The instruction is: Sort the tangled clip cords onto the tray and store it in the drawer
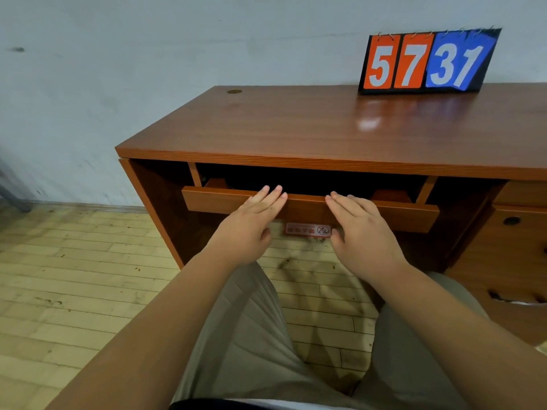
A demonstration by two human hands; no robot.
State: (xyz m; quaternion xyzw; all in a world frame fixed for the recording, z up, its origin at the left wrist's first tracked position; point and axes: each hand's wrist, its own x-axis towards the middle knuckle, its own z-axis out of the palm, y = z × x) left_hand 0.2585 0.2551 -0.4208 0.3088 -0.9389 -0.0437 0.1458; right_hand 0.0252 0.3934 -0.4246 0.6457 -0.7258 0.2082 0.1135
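A wide wooden drawer [219, 202] under the desk top stands a little way out, its inside dark. My left hand [251, 223] lies flat with straight fingers against the drawer's front, fingertips reaching over its top edge. My right hand [359, 224] presses the front the same way, a hand's width to the right. Neither hand holds anything. The tray and the clip cords are out of sight; the drawer's shadowed interior shows only dark shapes.
The brown desk [296, 128] carries a flip scoreboard [426, 63] reading 57 and 31 at the back right. A drawer cabinet [509, 241] stands at the right. A red sticker [307, 230] sits under the drawer. My legs in beige trousers [251, 335] are below, over a wooden floor.
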